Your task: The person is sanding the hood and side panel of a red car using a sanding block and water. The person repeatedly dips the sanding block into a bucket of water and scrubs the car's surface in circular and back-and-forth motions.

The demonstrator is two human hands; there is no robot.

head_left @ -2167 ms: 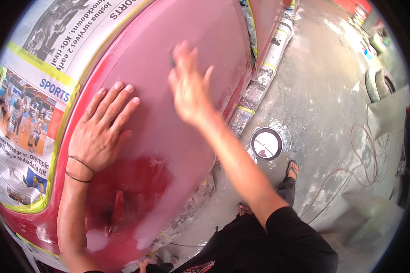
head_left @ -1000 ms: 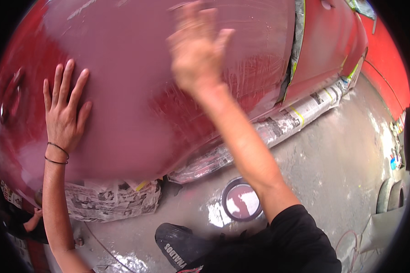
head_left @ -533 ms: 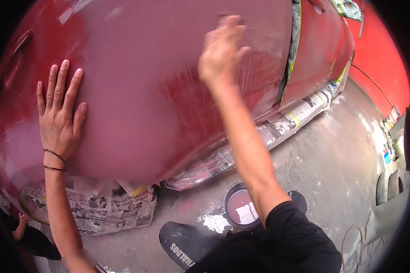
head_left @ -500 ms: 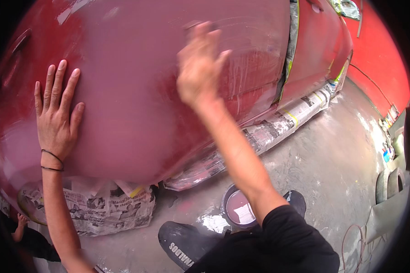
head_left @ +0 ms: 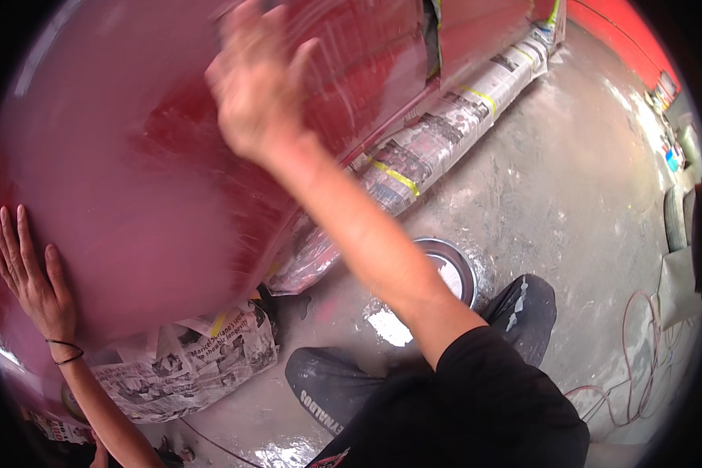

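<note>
A red car panel (head_left: 156, 226), dull with milky wet smears, fills the upper left. My left hand (head_left: 43, 288) lies flat on it near the left rim, fingers stretched out, a thin dark band around the wrist. Farther up, my right hand (head_left: 261, 86) reaches over the panel, blurred by motion. At its fingertips shows the edge of a flat dark pad (head_left: 228, 9), pressed against the panel; the rest is hidden under the hand. Below my right forearm, a round bucket (head_left: 469, 273) of cloudy liquid stands on the floor, partly covered by the arm.
Newspaper (head_left: 437, 144) with yellow tape wraps the sill, and more newspaper (head_left: 187, 363) covers the wheel area. My knees (head_left: 522, 312) flank the bucket on the wet grey floor. A hose (head_left: 628, 366) and tires (head_left: 675, 218) lie right. Another person's hand (head_left: 100, 452) shows at lower left.
My view has shifted, so the panel and left hand appear farther left and the left hand lower. My right hand has moved up and left in the picture with the pad.
</note>
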